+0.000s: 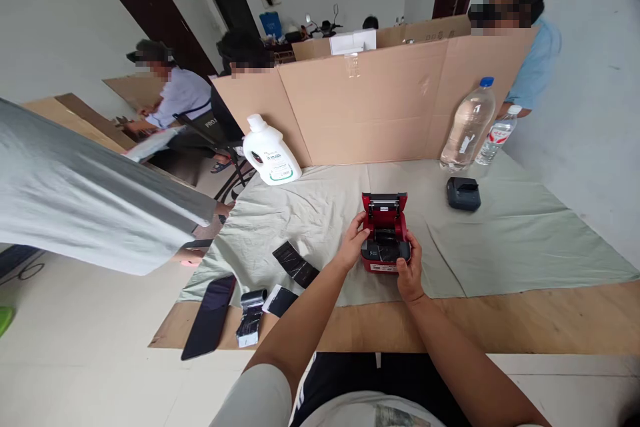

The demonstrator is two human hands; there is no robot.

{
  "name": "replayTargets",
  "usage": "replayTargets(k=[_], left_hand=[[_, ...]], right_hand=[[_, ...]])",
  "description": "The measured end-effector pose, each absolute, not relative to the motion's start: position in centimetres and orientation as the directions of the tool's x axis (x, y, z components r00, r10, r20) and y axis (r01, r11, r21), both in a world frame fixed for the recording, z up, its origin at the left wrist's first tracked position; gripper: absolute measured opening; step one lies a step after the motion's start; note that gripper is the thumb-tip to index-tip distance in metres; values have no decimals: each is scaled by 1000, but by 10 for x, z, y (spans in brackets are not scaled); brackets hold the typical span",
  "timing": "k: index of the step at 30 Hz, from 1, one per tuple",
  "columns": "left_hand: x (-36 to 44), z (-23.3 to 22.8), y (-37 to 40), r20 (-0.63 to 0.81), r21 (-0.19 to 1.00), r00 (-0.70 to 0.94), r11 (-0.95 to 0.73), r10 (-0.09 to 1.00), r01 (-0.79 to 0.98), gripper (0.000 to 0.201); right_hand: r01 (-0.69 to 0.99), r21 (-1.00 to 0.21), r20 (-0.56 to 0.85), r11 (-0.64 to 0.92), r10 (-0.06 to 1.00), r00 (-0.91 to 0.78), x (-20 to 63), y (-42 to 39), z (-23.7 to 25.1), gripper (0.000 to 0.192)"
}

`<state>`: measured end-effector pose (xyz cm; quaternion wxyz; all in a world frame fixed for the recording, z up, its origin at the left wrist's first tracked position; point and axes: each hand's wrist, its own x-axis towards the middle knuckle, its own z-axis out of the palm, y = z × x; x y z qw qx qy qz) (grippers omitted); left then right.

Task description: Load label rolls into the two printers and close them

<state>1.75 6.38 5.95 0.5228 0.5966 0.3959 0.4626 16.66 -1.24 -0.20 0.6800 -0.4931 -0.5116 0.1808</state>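
Head view, centre of the frame — both hands, left hand (353, 240) and right hand (411, 273), are gripping the open red label printer (385, 240), which is sitting on the pale green cloth (500, 240).

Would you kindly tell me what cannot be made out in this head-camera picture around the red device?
- Red printer, head view: its sides are covered by the left hand and right hand; the contents of its open bay are too small and dark to tell.
- White jug: label print too small to read.
- Dark device: too small to identify.
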Motion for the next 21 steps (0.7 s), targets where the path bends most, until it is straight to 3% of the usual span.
replayTargets(k=[3,7,9,12,15,18,21], left_hand=[[23,76,67,194,889,238,-273,952,368,27],[38,104,75,165,527,337,-372,927,764,23],[48,113,81,77,363,446,-442,892,820,26],[62,120,89,-127,211,575,-545,808,812,32],[74,121,93,-279,112,548,-540,789,834,29],[81,123,94,-307,86,508,-508,805,857,23],[79,123,94,-266,163,518,-492,813,855,23]], right_hand=[[216,-840,540,497,734,412,166,-10,-4,66],[197,-836,545,512,731,411,166,-9,-3,63],[211,-837,544,504,731,411,167,-8,-3,61],[244,-835,550,494,725,414,169,-8,-5,58],[262,-835,550,484,729,407,170,-8,-5,55],[277,-837,547,471,737,397,171,-9,-3,54],[288,-834,552,471,736,392,172,-9,-2,53]])
